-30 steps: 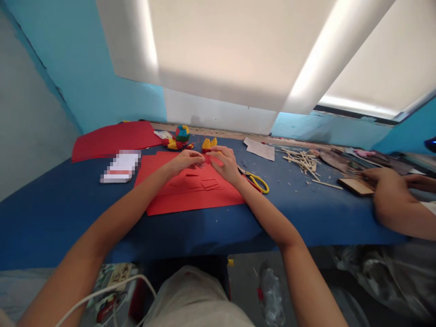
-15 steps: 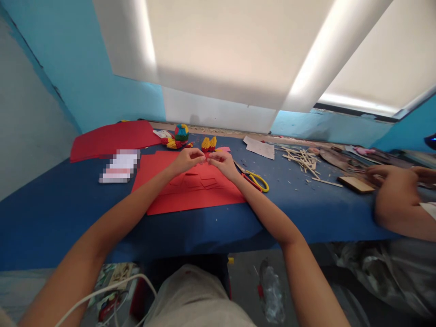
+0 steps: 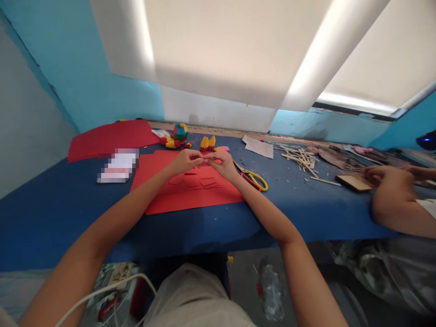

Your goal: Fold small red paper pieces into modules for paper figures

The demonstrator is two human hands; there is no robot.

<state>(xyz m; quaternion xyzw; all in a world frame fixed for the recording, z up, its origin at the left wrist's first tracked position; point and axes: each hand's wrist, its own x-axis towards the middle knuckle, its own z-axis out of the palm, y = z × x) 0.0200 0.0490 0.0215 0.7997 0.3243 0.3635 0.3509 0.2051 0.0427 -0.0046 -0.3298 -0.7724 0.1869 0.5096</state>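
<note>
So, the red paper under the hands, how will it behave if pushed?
Likely light and bendable: the red paper looks thin. Probably slides rather than tips, since it lies flat. The small paper pieces on top may shift with it.

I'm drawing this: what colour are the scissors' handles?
One yellow handle, one red handle, best in head view.

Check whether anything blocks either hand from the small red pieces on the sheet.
Nothing visible does. The left hand and right hand sit close together just beyond the small red pieces on the red sheet; the scissors lie off to the right, outside that gap.
</note>
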